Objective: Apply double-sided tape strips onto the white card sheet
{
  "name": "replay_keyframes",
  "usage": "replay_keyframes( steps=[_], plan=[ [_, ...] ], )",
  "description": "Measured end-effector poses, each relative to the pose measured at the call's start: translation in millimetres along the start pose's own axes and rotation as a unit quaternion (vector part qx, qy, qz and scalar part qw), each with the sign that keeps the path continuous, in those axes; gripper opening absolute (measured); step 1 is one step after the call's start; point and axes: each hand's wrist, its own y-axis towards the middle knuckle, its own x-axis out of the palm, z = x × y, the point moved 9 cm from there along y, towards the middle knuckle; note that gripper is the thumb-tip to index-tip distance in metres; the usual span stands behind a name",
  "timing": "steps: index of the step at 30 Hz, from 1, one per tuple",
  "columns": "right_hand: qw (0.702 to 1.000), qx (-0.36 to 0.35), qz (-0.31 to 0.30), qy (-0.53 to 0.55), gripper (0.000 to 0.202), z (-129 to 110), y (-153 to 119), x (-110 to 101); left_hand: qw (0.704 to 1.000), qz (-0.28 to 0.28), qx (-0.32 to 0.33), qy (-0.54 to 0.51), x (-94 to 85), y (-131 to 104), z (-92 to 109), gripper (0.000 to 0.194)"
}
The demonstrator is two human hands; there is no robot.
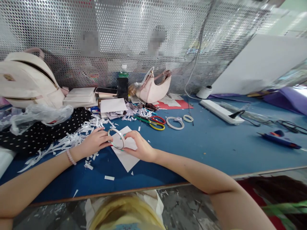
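Between my two hands stands a thin roll of tape (122, 138), tipped on edge so its open ring faces me. My left hand (96, 143) pinches its left rim with closed fingers. On the opposite rim, the fingers and thumb of my right hand (142, 147) grip it. Under the roll a square sheet of white paper (128, 162) lies cornerwise on the blue table (168, 166). Narrow white paper strips (72, 140) are heaped beside my left hand. Scissors with red and yellow handles (157, 126) rest beyond my right hand.
Two more rolls, a larger white roll (168, 123) and a smaller roll (188, 118), lie right of the scissors. A backpack (31, 83), a pink handbag (153, 91) and paper stacks (80, 95) line the back. Rightward are a power strip (220, 111) and a blue glue gun (279, 140).
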Motion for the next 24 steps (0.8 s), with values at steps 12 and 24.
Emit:
replay_keyframes(
  steps=[12, 24],
  plan=[
    [1.000, -0.005, 0.013, 0.016, 0.037, 4, -3, 1, 1.000, -0.004, 0.000, 0.002, -0.1, -1, -1, 0.030],
    [0.999, 0.036, -0.013, 0.036, 0.041, 13, -6, 6, 1.000, -0.021, -0.004, -0.005, 3.7, -1, -2, 0.028]
  ],
)
